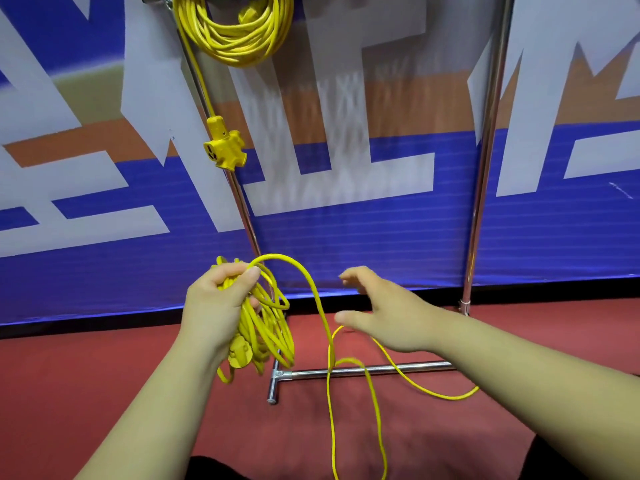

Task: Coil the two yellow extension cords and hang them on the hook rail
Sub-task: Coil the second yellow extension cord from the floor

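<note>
— Holding on tight, your left hand [221, 303] has its fingers and thumb curled round a bunch of yellow loops. That is the second extension cord [270, 334]. It is partly coiled, low in the middle of the view.

— Yes, and its round plug [239, 353] hangs by your left wrist, right against the loops.

— Your right hand [384, 313] is loose. Its fingers are spread out and they hold nothing. It floats just to the right of the cord.

— One loose strand [317, 296] goes up over your left thumb. Then it bends down between your two hands and drops to the red floor [104, 393].

— Down there it lies in big, floppy curves. It crosses the shiny bottom bar [398, 368] of the rack.

— The first extension cord [235, 32] is up high, at the very top of the view. It hangs in a round coil by the rack's left pole [244, 209]. What it hangs on is cut off, so you cannot see the hook.

— Its three-way socket [225, 145] dangles under the coil on a straight bit of cord, just in front of that pole.

— The right pole [483, 168] stands well apart from it. Behind both poles is a blue, white and orange banner [346, 220].
</note>
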Motion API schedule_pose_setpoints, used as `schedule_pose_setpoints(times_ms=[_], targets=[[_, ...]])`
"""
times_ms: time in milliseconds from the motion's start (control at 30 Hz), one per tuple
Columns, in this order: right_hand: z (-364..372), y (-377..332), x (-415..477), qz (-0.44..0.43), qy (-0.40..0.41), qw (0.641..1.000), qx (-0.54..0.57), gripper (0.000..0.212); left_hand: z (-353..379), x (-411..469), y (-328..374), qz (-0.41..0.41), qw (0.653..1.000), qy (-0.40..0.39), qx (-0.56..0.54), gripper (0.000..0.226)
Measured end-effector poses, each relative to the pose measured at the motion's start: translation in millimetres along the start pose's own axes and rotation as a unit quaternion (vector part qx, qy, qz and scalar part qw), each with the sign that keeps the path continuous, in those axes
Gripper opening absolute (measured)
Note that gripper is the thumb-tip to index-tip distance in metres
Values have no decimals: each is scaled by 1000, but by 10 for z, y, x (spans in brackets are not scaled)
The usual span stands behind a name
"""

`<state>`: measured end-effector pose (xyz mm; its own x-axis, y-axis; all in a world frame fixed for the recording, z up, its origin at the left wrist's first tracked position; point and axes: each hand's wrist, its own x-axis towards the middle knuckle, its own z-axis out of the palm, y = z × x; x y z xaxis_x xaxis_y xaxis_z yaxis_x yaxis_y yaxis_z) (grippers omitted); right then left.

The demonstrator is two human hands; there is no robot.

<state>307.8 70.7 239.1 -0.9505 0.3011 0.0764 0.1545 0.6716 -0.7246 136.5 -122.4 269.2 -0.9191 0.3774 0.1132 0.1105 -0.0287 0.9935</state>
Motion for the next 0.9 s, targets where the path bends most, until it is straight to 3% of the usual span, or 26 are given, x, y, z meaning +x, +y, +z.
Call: schedule_pose_setpoints(times_ms=[100, 233, 300, 367, 433, 500, 733, 900], targets=[[186, -77, 47, -38, -34, 998, 22, 60, 72, -65, 39, -7, 999, -34, -13, 10], [273, -60, 100, -13, -90, 980, 176, 24, 115, -103, 71, -27, 996, -55, -59, 12], [286, -38, 149, 7, -54, 959, 276, 14, 91, -85, 95, -35, 994, -60, -85, 18], [228, -3, 223, 30, 58, 953, 296, 18, 36, -29, 107, -49, 989, -58, -131, 24], [117, 30, 259, 56, 174, 950, 254, 22, -38, 58, 87, -72, 982, -40, -172, 32], [21, 75, 257, 72, 228, 951, 198, 18, -107, 139, 40, -86, 978, -21, -191, 36], [-123, 71, 164, -52, 238, 970, 7, 5, -156, 220, -27, -73, 978, -2, -195, 26], [-207, 48, 146, -47, 142, 974, -169, 16, -162, 221, -16, -65, 976, -12, -208, 21]])
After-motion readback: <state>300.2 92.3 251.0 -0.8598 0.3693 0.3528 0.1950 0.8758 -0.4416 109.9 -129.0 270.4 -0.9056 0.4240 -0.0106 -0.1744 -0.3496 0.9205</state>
